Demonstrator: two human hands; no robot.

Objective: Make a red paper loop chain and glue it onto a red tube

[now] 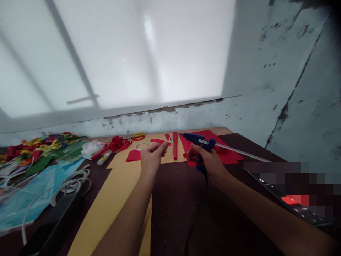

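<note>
The right hand [210,161] has its fingers wrapped round the grip of one blue glue gun [198,142], whose nozzle points to nine o'clock, toward a rolled red paper tube [175,145] standing just off its tip. The left hand [151,156] lies at nine o'clock from the gun, its fingers loosely curled with the fingertips [163,145] drawn together on a small strip of red paper [160,141]; whether they truly pinch it cannot be told. Under the gun lies one large red sheet [226,154], and one smaller red piece [132,155] sits at nine o'clock from the left hand. A long yellow sheet [117,199] covers part of the dark table [176,199]. Further toward nine o'clock are one white tape ring [141,145], one glue bottle [103,159], one pair of scissors [137,136] and a heap of coloured paper rings [39,144]. A thin rod [242,152] runs from the gun toward three o'clock.
</note>
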